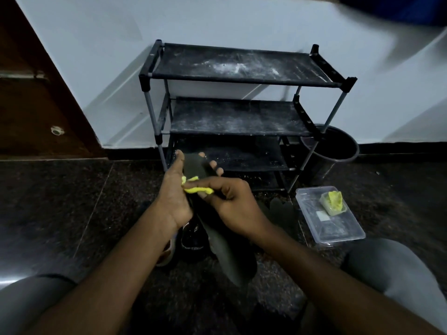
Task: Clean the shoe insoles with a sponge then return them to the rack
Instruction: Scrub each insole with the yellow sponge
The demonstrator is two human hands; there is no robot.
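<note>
Caller: Sponge work in mid-frame. The right hand (232,204) pinches a crumpled yellow sponge (198,189) and presses it onto the long, dark, flat insole (194,165).

Analyst: And the left hand (174,197) is the clamp, with the thumb on the near edge and fingertips (212,164) curled round the far edge at the toe end. Each hand is closed on its own thing, and the two meet at the sponge.

Caller: Where's that insole lying?

Analyst: It's off the rack and held in the air. The toe points up toward the lowest shelf of the black three-tier tube-and-fabric rack (237,66). The heel slopes down toward the bottom of the frame, over the dark shoes (193,240) on the floor.

Caller: How to do this well?

Analyst: I'd go for long strokes, toe to heel, shifting the left grip so no patch hides under the thumb. A thin insole will likely flex, so back it up behind the rubbed spot. There's a spare yellow piece (332,201) in the clear plastic box (343,230) at lower right.

Caller: Wrists?

Analyst: The left palm is turned inward, edge-on. The right wrist is bent, knuckles up. Both forearms converge from the bottom corners.
</note>
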